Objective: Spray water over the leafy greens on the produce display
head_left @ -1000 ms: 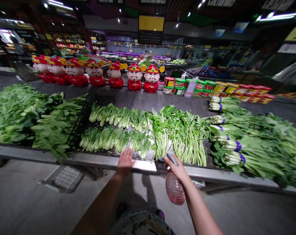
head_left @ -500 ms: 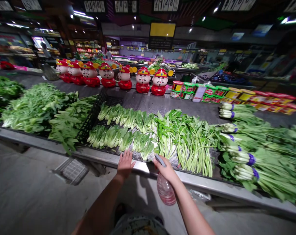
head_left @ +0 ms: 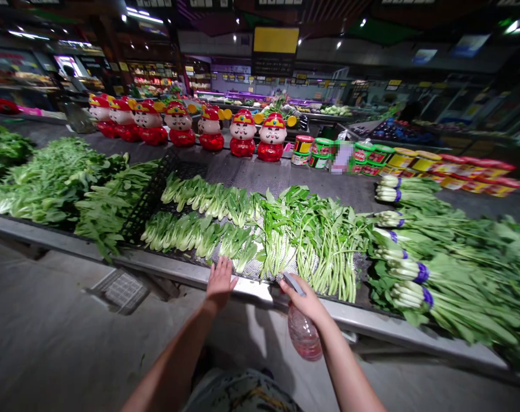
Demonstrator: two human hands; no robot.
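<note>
Market aisles and lit shelves stretch away beyond the vegetable stall, and the whole spread has slid slightly left and up in view since the frame 0.5 s back. Your right hand [head_left: 302, 299] has shifted right, carrying the clear spray bottle [head_left: 304, 335] with it. Its fingers stay closed around the bottle's neck, with the pinkish body hanging below your hand, beyond the stall's edge and toward you, and the grey trigger [head_left: 293, 284] pointing up and away.

Your left hand [head_left: 219, 283] stays open, palm down, with its fingers spread at the steel rim [head_left: 62, 240], just short of the bok choy [head_left: 200, 229], which lies in 2 rows ahead of that hand. Directly ahead of your right hand sit long-stemmed leafy greens [head_left: 320, 252] on wire mesh [head_left: 243, 260]. Further right of it lie purple-banded bundles [head_left: 408, 273]. Left of your left hand is a black plastic crate [head_left: 150, 197]. Well ahead of both hands stand 7 red-and-white figurines [head_left: 243, 133], with lidded tubs [head_left: 371, 160] to their right.
</note>
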